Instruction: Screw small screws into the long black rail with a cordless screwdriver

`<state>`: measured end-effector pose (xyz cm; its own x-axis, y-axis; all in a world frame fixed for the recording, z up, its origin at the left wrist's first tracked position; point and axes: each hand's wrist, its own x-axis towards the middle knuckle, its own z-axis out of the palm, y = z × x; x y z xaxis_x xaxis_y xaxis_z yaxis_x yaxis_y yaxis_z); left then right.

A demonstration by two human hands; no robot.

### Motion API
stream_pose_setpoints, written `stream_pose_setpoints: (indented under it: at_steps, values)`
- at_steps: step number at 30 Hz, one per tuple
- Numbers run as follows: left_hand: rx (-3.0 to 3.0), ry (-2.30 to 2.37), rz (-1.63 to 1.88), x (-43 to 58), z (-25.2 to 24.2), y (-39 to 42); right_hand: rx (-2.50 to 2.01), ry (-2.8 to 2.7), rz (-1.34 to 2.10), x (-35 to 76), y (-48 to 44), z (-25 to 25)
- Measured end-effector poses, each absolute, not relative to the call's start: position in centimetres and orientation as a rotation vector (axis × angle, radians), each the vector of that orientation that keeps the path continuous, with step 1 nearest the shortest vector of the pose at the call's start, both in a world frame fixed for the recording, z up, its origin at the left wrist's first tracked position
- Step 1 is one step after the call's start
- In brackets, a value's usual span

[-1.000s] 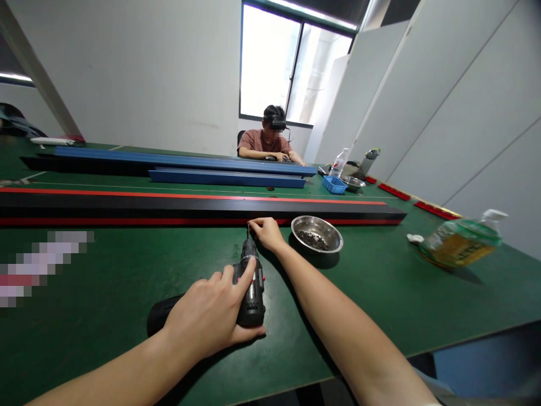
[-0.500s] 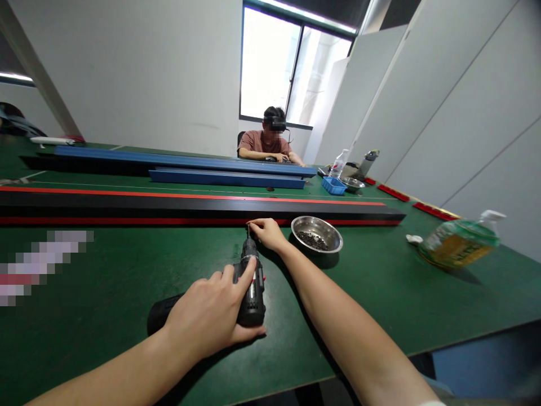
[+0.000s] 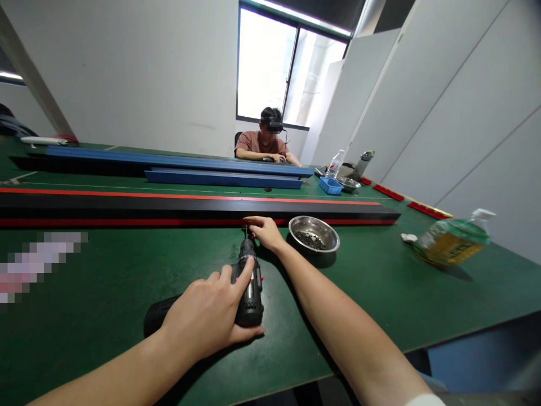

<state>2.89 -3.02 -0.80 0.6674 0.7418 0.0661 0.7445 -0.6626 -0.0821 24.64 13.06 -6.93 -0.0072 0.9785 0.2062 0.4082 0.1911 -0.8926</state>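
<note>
My left hand [image 3: 207, 307] is wrapped around a black cordless drill [image 3: 250, 296], index finger along its body. The drill lies on its side, with its bit [image 3: 246, 230] pointing away from me at the near red edge of a long black bar [image 3: 190, 211] with red stripes. At the bit's tip is my right hand [image 3: 264, 231], its index finger stretched over the tip and the thumb lower, close to the chuck. Whether a screw sits on the bit is too small to tell. Right of that hand stands a steel bowl [image 3: 329, 239] holding small dark screws.
Blue long profiles [image 3: 224, 179] lie farther back on the green table [image 3: 372, 270]. A person [image 3: 262, 141] sits across. A blue basket [image 3: 330, 186] and a clear bottle [image 3: 336, 163] stand at the back right. A large green-labelled jug [image 3: 452, 242] lies tilted at the right.
The fingertips of my right hand have parted from a pinch at the bit's tip, with the thumb now lower toward the chuck. The view has shifted slightly; the drill stays in my left hand.
</note>
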Motion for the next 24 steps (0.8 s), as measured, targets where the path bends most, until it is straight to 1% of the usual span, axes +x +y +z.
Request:
stream_pose_setpoints:
  at_steps: [3,7,15,24]
  values:
    - [-2.778,-1.226,-0.049,2.9,-0.8,-3.0,-1.324,-1.546,0.870,24.7,13.1,-6.8]
    - [-2.764,-1.213,-0.051,2.9,-0.9,-3.0,-1.319,-1.443,0.881,24.6,13.1,-6.6]
    - [-2.756,-1.172,-0.047,2.9,-0.9,-2.3,-1.415,-1.377,0.764,24.5,13.0,-6.9]
    - [-2.753,-1.217,-0.045,3.0,-1.2,-1.3,-1.413,-1.369,0.742,24.5,12.6,-6.9]
